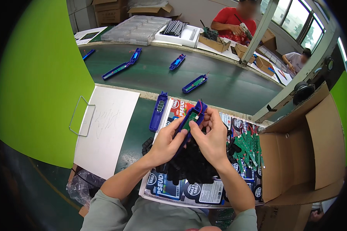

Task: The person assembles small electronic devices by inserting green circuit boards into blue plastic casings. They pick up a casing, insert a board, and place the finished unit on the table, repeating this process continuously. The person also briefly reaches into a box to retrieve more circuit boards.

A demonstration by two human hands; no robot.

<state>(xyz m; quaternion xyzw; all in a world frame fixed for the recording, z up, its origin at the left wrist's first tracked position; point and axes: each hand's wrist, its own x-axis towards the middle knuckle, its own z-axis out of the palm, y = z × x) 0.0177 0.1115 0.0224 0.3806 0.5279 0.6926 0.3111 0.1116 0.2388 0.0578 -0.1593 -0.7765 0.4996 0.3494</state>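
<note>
Both my hands are on a purple-blue plastic housing (200, 106), held tilted above the work surface. Inside it lies a narrow green circuit board (189, 121) with a small white connector and thin red wires at the far end. My left hand (164, 143) grips the near-left side, thumb by the board. My right hand (211, 139) wraps the right side with its thumb pressed on the board. Below is a heap of small black cylindrical parts (192, 163). Another purple-blue half shell (158, 112) with metal springs or clips lies left of my hands.
Loose green circuit boards (249, 149) lie right of the heap, beside an open cardboard box (293, 154). Ahead, a dark green conveyor belt (150, 82) carries several similar housings. White paper (108, 127) and a yellow-green panel (42, 84) stand left. Two people work beyond the belt.
</note>
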